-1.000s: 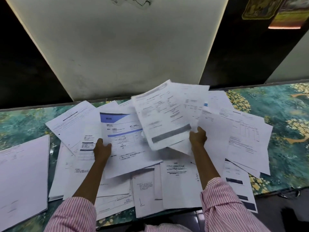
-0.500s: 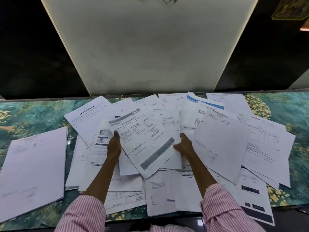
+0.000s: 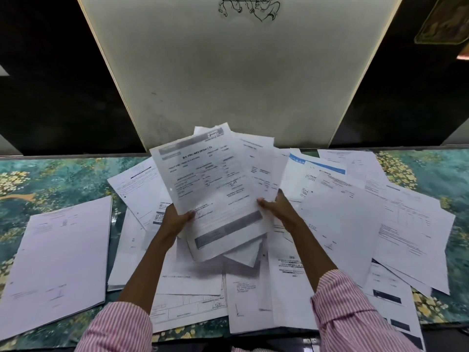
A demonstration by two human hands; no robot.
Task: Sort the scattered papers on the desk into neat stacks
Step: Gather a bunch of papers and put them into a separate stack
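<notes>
Gathering documents, a person's left hand (image 3: 177, 219) and right hand (image 3: 278, 208) now grip a fanned bundle of sheets (image 3: 215, 189), raised off the counter (image 3: 50, 179) where half a second ago it lay flatter among the scattered papers (image 3: 380, 224). One squared stack (image 3: 58, 257) sits left; most sorting appears unfinished.

A white panel (image 3: 241, 72) with a line drawing (image 3: 250, 8) stands behind.

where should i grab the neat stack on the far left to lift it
Grip the neat stack along its long right edge, coming from the right. That edge hangs clear over bare desk cover, so fingers can slip under; its near-left part runs out of frame.
</notes>
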